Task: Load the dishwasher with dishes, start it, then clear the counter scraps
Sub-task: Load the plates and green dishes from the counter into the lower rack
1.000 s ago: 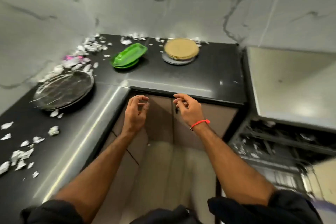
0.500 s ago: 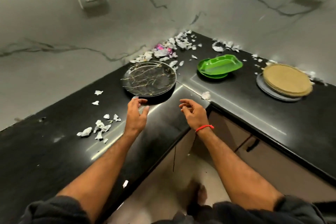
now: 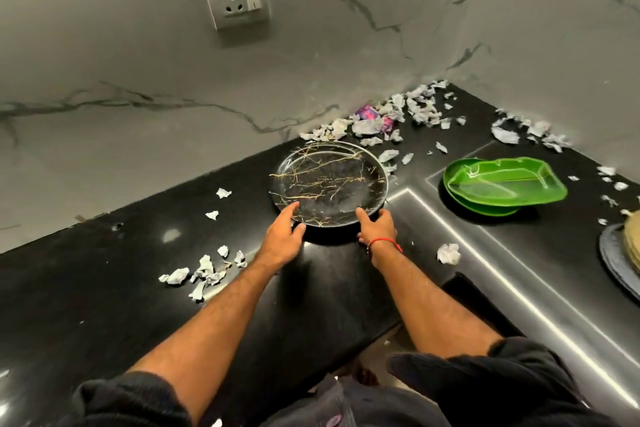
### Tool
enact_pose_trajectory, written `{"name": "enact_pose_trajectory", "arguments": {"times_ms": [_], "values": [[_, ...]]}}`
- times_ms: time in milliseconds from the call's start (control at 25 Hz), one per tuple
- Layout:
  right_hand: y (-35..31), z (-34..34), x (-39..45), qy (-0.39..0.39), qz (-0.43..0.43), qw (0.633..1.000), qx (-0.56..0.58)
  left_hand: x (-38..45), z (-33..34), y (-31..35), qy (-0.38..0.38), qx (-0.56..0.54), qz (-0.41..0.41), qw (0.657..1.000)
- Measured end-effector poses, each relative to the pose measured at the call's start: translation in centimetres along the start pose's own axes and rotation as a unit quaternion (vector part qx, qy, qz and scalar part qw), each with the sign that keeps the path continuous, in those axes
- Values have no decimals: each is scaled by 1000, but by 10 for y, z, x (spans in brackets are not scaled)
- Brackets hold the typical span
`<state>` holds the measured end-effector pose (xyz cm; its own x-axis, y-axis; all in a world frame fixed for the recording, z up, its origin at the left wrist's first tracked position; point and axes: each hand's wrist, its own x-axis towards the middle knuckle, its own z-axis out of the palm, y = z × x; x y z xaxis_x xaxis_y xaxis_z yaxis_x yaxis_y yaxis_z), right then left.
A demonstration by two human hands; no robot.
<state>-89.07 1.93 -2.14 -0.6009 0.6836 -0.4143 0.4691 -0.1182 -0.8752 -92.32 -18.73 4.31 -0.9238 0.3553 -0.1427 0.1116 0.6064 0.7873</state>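
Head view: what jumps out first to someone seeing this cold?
Both hands at the near rim of a black plate with gold veins on the black counter: left hand at its left edge, right hand at its right. Torn paper scraps pile in the back corner behind it. The bright green leaf-shaped dishes sit stacked to the right.

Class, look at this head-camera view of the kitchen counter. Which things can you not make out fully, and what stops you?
- Tan plates on a grey plate: cut off by the right edge, head view.
- Fingers of both hands under the black plate: hidden by its rim.
- Pink wrapper in the corner: half buried under paper scraps, print too small.
- Lower green dish: mostly covered by the upper one.
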Motion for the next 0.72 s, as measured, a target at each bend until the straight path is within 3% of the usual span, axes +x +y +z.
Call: {"name": "enact_pose_trajectory", "arguments": {"times_ms": [320, 480, 720], "values": [[-1, 11, 31, 11, 45, 999, -26, -6, -3, -10, 10, -35, -22, 999], [-16, -2, -7, 29, 62, 994, 88, -31, -12, -27, 13, -23, -9, 1000], [25, -24, -37, 69, 24, 981, 179, -61, -30, -52, 11, -17, 21, 1000]]}}
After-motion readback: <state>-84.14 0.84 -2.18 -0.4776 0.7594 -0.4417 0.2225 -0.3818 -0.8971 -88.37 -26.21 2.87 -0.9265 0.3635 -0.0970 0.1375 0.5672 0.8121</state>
